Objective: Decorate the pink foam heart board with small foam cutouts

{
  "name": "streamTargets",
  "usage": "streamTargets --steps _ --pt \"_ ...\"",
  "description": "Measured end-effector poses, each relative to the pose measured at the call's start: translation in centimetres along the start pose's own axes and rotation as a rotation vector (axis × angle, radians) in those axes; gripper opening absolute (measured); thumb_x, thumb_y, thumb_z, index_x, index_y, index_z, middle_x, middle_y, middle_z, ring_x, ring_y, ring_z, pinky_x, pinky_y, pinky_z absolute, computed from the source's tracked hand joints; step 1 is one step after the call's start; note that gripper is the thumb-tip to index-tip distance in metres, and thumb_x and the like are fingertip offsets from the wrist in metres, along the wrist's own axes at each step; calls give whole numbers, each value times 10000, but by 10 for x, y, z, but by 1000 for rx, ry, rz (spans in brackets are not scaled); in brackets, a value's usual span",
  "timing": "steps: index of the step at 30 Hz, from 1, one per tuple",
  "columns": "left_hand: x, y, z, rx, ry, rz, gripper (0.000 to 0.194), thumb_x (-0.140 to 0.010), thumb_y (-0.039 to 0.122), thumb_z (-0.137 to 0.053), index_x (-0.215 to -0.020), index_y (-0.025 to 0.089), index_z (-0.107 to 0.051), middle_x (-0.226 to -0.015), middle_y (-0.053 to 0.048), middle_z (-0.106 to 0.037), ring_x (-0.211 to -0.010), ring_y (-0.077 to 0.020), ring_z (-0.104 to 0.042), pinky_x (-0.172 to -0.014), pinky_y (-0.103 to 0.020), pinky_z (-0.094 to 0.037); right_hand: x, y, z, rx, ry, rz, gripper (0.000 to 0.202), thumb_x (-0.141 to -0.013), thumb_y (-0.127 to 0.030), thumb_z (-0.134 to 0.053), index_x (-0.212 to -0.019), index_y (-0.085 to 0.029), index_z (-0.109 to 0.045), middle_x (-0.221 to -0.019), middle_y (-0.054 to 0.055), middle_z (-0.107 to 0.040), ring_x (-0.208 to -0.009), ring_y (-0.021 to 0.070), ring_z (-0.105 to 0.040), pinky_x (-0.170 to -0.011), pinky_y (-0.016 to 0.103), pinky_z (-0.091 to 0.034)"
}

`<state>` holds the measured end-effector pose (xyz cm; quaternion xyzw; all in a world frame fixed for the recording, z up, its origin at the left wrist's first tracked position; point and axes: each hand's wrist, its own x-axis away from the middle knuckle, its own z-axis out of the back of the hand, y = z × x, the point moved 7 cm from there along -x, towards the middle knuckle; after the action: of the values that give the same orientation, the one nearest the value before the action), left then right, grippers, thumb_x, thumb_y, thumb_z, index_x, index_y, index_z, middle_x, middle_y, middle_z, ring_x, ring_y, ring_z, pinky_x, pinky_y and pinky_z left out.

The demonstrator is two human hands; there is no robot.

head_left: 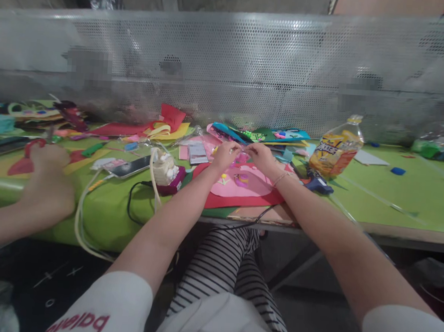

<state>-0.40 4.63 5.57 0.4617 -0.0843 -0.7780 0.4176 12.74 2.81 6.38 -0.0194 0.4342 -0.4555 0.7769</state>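
Both arms reach forward over a pink felt shape (226, 187) that lies on a larger red piece (225, 202) near the table edge. My left hand (225, 154) and my right hand (262, 158) meet just beyond it, fingers bent and closed close together. Between them is something small and pinkish-purple (242, 157), too small to make out clearly. A purple and yellow curved piece (241, 179) and a small yellow-topped piece (223, 177) rest on the pink felt.
A glue gun (316, 183) and a plastic bottle (338, 147) stand right of my hands. Left are a power adapter (166, 171), cables and a phone (129, 166). Another person's hand (49, 161) holds red scissors (34, 145). Coloured felt (271, 135) lies behind.
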Motion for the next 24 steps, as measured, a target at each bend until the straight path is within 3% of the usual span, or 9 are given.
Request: streamTargets --steps 10,18,24 --pt "0 1 1 143 39 -17 107 -759 216 -590 -816 171 -670 -883 -38 -695 -855 -151 -597 -783 -259 -444 0 -7 3 -17 47 115 207 -784 -125 -483 -808 -166 -685 -780 59 -666 -792 182 -577 -746 301 -438" --pt "-3 -11 1 226 41 40 142 -770 266 -584 -764 153 -670 -785 -32 -681 -760 -145 -595 -711 -252 -433 0 -2 -1 -83 60 16 178 -774 -137 -498 -846 -144 -661 -802 63 -666 -718 159 -578 -674 267 -433" --pt "-4 -18 -2 258 32 50 174 -779 292 -565 -740 142 -645 -736 -16 -651 -726 -136 -574 -717 -256 -430 -1 7 2 -84 36 -43 163 -791 -225 -515 -729 -151 -646 -708 38 -643 -644 141 -542 -625 253 -387"
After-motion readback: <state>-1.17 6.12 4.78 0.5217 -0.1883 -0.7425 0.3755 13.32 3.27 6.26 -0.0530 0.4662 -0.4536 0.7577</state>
